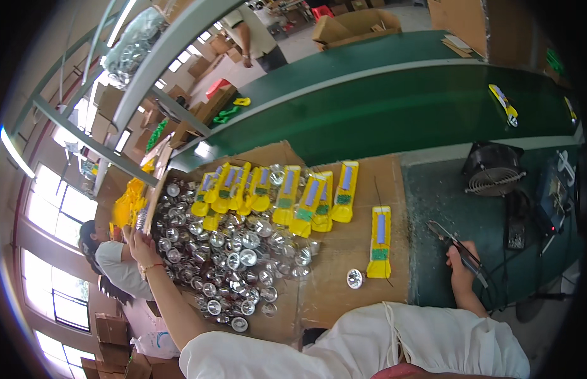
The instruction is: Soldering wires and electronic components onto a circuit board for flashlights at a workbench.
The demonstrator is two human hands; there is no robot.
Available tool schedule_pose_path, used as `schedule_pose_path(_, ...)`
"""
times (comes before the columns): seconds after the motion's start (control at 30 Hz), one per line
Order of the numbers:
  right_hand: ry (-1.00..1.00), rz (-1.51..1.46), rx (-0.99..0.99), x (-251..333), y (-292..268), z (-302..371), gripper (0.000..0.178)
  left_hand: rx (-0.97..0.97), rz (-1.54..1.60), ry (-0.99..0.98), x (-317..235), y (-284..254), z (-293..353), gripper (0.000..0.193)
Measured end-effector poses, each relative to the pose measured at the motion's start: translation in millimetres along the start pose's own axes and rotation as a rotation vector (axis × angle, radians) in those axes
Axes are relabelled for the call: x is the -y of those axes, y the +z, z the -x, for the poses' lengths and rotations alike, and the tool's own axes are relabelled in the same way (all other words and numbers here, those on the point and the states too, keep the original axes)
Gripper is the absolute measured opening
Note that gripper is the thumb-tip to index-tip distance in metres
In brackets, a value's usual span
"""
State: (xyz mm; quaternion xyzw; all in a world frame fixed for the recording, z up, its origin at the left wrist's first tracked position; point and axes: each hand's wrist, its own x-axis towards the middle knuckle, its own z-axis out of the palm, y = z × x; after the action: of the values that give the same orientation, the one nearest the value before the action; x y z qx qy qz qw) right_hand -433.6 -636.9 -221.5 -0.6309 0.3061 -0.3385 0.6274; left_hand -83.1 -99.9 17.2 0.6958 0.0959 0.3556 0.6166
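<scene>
In the head view, a cardboard sheet (337,249) covers the bench in front of the person. On its right part lies a single yellow casing (380,243) with a purple cylinder and green board; a loose silver reflector (355,278) sits just beside it. A cluster of similar yellow casings (285,199) spreads over the sheet's far part, beside and partly on a heap of reflectors (233,259) covering its left part. Right of the sheet, the right hand (462,262) is closed around a soldering tool (468,258), its tip toward the sheet. Past the sheet's left edge, the left hand (141,248) reaches near yellow pieces (128,203); whether its fingers grip anything, I cannot tell. A black fan (493,169) stands right of the sheet, and a green conveyor belt (369,114) runs beyond its far edge.
</scene>
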Motion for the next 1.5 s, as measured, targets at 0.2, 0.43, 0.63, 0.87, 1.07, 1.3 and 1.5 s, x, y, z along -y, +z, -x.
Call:
schedule_pose_path(0.2, -0.002, 0.022, 0.016, 3.1, 3.4, -3.2, 0.012, 0.603, -0.071, 0.147, -48.0, 110.0, 102.9, 0.035)
schedule_pose_path(0.43, 0.029, -0.003, 0.022, 1.7, 7.2, -9.0, 0.015, 0.869, 0.25, -0.09, -42.9, 209.3, 270.0, 0.029)
schedule_pose_path(0.63, 0.01, -0.024, 0.052, 2.5, 8.2, -5.7, 0.017, 1.034, -0.179, -0.077, 18.8, 123.0, 360.8, 0.018)
schedule_pose_path(0.87, 0.003, -0.029, 0.066, 3.9, 1.0, -1.3, 0.012, 1.273, -0.27, 0.248, 39.0, 97.1, 398.2, 0.016)
schedule_pose_path(1.07, -0.003, -0.046, 0.039, -1.6, -2.2, 3.8, 0.015, 1.251, -0.222, 0.179, 53.8, 105.0, 411.2, 0.01)
schedule_pose_path(1.3, -0.121, 0.105, 0.045, 0.2, -4.7, 6.0, 0.015, 1.199, -0.13, 0.006, 62.1, 115.7, 415.0, 0.008)
schedule_pose_path(1.5, -0.267, 0.144, 0.302, 35.3, 4.0, 18.2, 0.017, 1.171, -0.096, -0.029, 68.8, 117.7, 416.4, 0.008)
